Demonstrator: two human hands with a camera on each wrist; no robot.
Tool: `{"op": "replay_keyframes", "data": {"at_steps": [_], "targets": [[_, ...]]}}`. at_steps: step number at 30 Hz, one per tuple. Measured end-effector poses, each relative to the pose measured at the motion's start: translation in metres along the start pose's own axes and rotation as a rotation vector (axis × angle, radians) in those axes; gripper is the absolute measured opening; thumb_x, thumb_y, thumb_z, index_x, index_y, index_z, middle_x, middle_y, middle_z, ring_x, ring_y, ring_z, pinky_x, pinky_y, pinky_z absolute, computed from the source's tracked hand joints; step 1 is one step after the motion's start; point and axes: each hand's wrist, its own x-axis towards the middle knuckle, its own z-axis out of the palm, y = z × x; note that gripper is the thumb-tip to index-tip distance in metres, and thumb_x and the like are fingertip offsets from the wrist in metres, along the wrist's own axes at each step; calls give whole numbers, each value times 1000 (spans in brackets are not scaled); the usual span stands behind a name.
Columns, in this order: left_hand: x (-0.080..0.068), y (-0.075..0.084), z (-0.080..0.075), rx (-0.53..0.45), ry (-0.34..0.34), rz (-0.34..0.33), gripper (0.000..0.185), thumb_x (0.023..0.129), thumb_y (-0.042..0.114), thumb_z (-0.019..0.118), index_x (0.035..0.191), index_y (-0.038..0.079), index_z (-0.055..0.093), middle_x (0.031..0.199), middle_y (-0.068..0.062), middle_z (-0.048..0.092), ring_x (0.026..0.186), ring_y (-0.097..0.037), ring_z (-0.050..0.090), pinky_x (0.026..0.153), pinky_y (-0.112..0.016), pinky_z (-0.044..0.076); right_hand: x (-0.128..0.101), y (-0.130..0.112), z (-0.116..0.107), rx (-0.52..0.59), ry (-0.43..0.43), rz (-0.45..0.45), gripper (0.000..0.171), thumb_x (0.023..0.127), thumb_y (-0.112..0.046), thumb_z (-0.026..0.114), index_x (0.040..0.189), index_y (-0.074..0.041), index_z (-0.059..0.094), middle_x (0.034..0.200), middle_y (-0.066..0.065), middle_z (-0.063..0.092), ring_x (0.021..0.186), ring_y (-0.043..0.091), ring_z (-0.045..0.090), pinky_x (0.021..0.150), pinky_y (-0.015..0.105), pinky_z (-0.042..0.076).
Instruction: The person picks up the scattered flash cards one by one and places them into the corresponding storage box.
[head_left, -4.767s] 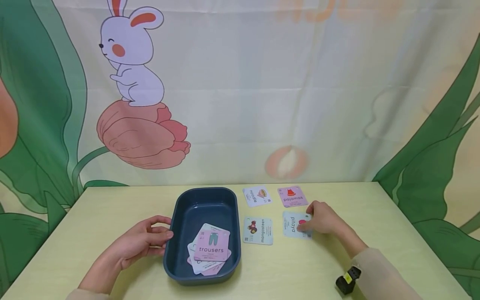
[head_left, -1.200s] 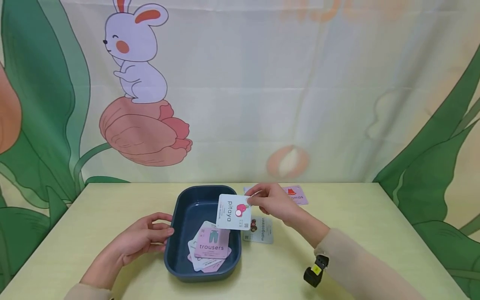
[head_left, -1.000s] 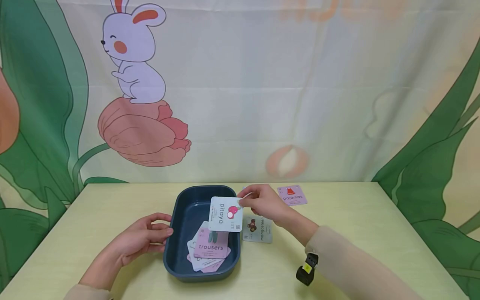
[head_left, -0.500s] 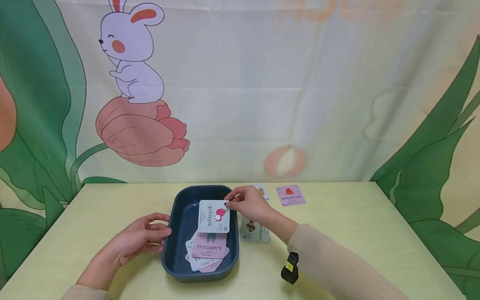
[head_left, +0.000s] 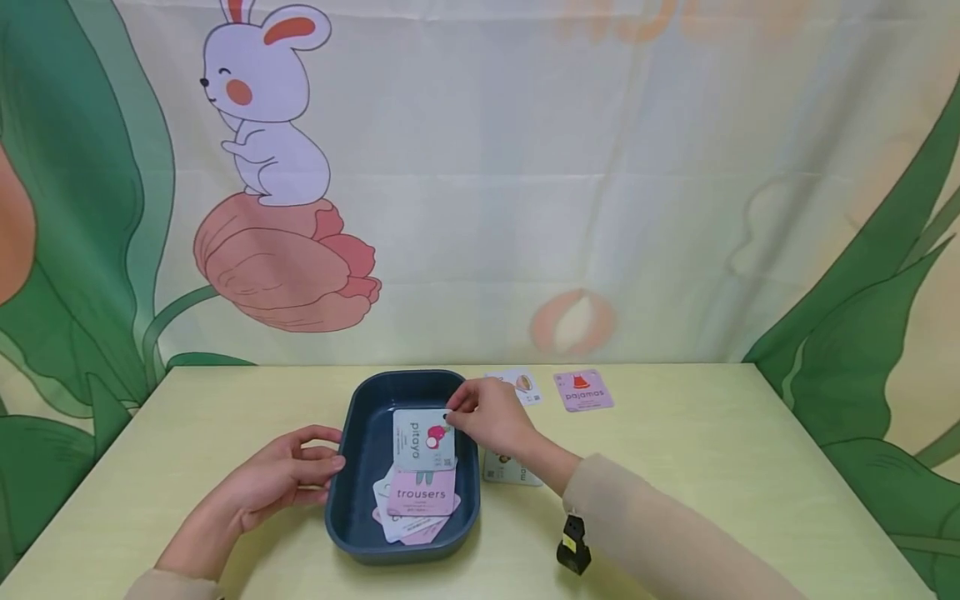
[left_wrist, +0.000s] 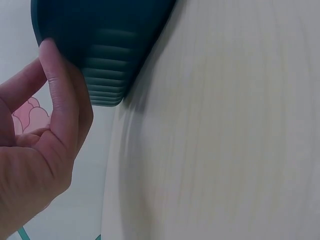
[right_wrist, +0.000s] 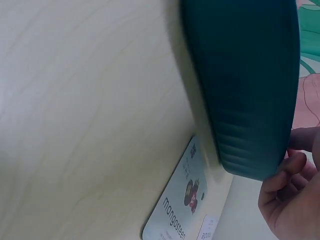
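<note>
A dark blue tray [head_left: 356,525] sits mid-table with several cards in it, a pink "trousers" card [head_left: 420,494] on top. My right hand [head_left: 487,415] reaches over the tray's right rim and pinches a pale "pitaya" card [head_left: 422,440] by its corner, low inside the tray above the pile. My left hand [head_left: 288,479] rests on the table with its fingers against the tray's left wall [left_wrist: 100,50]. The right wrist view shows the tray's outer wall [right_wrist: 245,100] and my curled right-hand fingers [right_wrist: 285,200].
A "mangosteen" card [head_left: 504,471] lies just right of the tray, half hidden by my right wrist, and is seen again [right_wrist: 185,210] in the right wrist view. A "noodle" card [head_left: 525,385] and a pink "pajamas" card [head_left: 583,390] lie at the table's back. A printed backdrop hangs behind the table.
My right hand lifted the pitaya card off the table at the right, carried it left over the tray rim and lowered it into the tray. The left hand stayed put.
</note>
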Motion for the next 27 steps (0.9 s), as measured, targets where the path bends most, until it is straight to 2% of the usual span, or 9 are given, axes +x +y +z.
{"op": "replay_keyframes", "data": {"at_steps": [4,9,19,27], "targets": [[0,0,0,-6,-8,10,56,100,12,69,143,-4,36,109,-12,65,87,-22,67,78,-34,60,-1,-2,1,-85,16,-7,6,93,-15,78,92,-13,72,79,-6,65,73,14,61,64,27,53],[1,-2,-1,0,-2,11,57,99,12,69,143,-3,37,109,-12,65,87,-22,66,77,-34,60,0,-3,3,-122,15,-3,10,92,-16,79,89,-14,70,77,-6,63,71,13,60,63,26,52],[1,-2,-2,-7,-1,12,54,100,12,69,141,-3,38,108,-11,65,86,-22,66,77,-34,60,-2,-3,4,-129,15,-18,15,90,-16,82,88,-14,68,77,-5,62,71,13,59,62,25,50],[0,-1,-1,-12,-2,12,53,100,11,68,140,-3,38,108,-11,65,85,-22,66,76,-34,60,-4,4,3,-50,-4,-63,12,92,-15,79,91,-15,68,81,-5,63,78,16,58,65,27,50]]}}
